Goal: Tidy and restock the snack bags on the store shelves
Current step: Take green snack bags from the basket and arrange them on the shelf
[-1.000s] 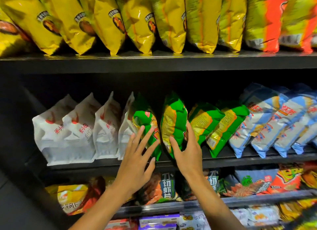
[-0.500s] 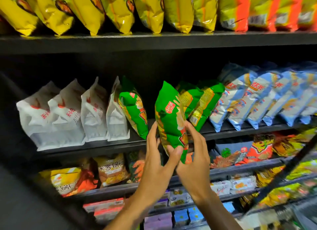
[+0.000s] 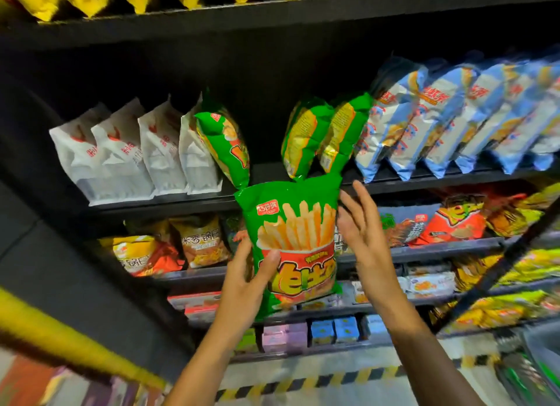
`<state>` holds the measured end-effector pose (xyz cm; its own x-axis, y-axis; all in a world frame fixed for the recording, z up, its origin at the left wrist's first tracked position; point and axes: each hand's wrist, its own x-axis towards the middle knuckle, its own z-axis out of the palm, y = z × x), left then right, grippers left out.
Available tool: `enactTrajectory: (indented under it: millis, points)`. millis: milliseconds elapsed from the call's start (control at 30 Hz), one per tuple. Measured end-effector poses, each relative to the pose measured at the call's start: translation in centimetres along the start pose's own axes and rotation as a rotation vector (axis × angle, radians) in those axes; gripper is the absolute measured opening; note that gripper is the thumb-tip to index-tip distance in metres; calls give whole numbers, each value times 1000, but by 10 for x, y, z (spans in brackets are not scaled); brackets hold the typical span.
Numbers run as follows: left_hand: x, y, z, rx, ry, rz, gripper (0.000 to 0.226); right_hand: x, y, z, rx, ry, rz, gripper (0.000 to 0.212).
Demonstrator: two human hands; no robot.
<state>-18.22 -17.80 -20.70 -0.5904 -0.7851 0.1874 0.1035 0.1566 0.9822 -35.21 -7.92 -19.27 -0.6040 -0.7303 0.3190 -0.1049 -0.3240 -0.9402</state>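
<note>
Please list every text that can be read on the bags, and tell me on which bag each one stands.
"米香锅巴": on the brown bag, lower down; last character partly cut off.
"锅巴": on the yellow-orange bag left of it; earlier characters unreadable.
Green bag held by the left hand: red logo and large yellow lettering, too blurred to read.
White bags and blue bags: red characters, too blurred to read.

On the middle shelf (image 3: 266,170), a dark gap stood open between the leaning green bag (image 3: 224,145) and the pair of green bags (image 3: 321,136). White bags (image 3: 130,154) crowded the left side, and blue bags (image 3: 454,117) the right.
</note>
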Motion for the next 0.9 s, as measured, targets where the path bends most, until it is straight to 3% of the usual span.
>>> enactTrajectory:
  millis: [33,100,133,200,300,367,433,533,667,800,900]
  points:
    - [-7,0,1,-8,-37,-15,32,-1,-1,-1,31,-42,74,79]
    - [-18,-2,3,-16,-101,-67,36,-7,-2,-2,83,-74,149,34]
    - [-23,-4,4,-26,-127,-103,38,-11,-2,-2,86,-43,152,25]
    - [-29,-9,4,-56,-168,-163,51,-21,5,-6,74,22,128,31]
    - [-32,-9,6,-112,-139,-186,84,-34,15,-8,44,75,113,67]
    - [-30,-4,10,-119,-88,-143,69,-41,21,-6,16,77,119,85]
    - [-30,3,15,-123,-24,-100,46,-47,21,-1,31,74,116,75]
    - [-35,-2,20,-125,62,-93,37,-55,29,-1,65,37,118,36]
    - [-45,-13,17,-176,88,-127,31,-66,32,-8,183,-50,118,37]
    - [-54,-21,11,-184,74,-123,25,-73,33,-9,190,7,72,23]
    - [-57,-18,6,-160,46,-109,34,-78,34,-7,136,56,47,17]
